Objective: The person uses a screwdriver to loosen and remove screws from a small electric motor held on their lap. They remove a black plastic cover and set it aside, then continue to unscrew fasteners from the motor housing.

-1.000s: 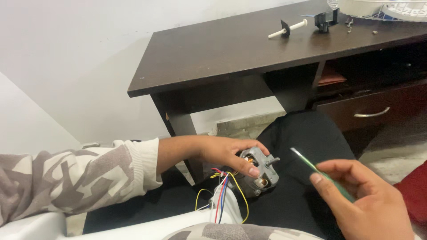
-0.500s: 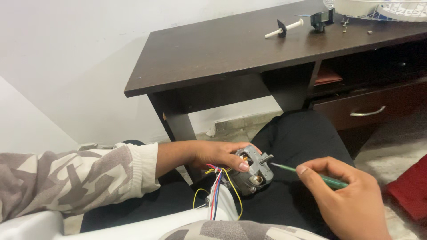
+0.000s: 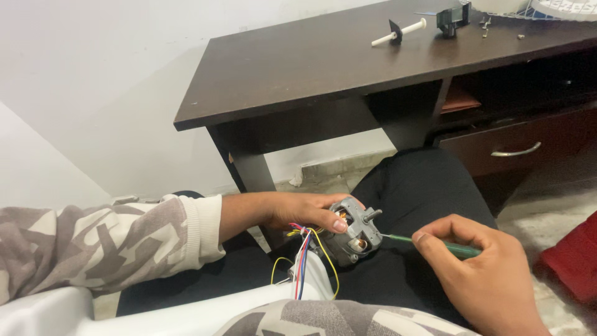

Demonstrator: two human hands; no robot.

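Left hand (image 3: pixel 298 211) is wrapped around a small grey motor (image 3: pixel 353 230), thumb pressed on its near side, fingers behind it, so that hand is closed on the motor. Motor sits over my lap, tilted, with its short shaft (image 3: pixel 373 214) sticking out up and to the right, copper winding showing inside the frame. Right hand (image 3: pixel 482 274) pinches a thin green screwdriver (image 3: pixel 454 249) between thumb and fingers, closed grip, its metal tip just touching or nearly touching the motor's right face; I can't tell which. Wires (image 3: pixel 305 255) in red, blue, yellow and white run down from the motor's lower left to a white plastic body (image 3: pixel 205 311) lying across my lap at the bottom edge. My left sleeve (image 3: pixel 106 249) is a grey and cream camo pattern with a cream cuff. Black trousers (image 3: pixel 423 193) under the motor and both hands. Dark brown desk (image 3: pixel 311 68) stands ahead of me, well apart from the hands. On its top, far right: a white peg with a black disc (image 3: pixel 398 32), a small dark part (image 3: pixel 451 17), a few loose screws (image 3: pixel 485 25). A drawer with a metal handle (image 3: pixel 515 151) sits under the desk on the right. Red cloth (image 3: pixel 572 261) at the right edge, on the floor.
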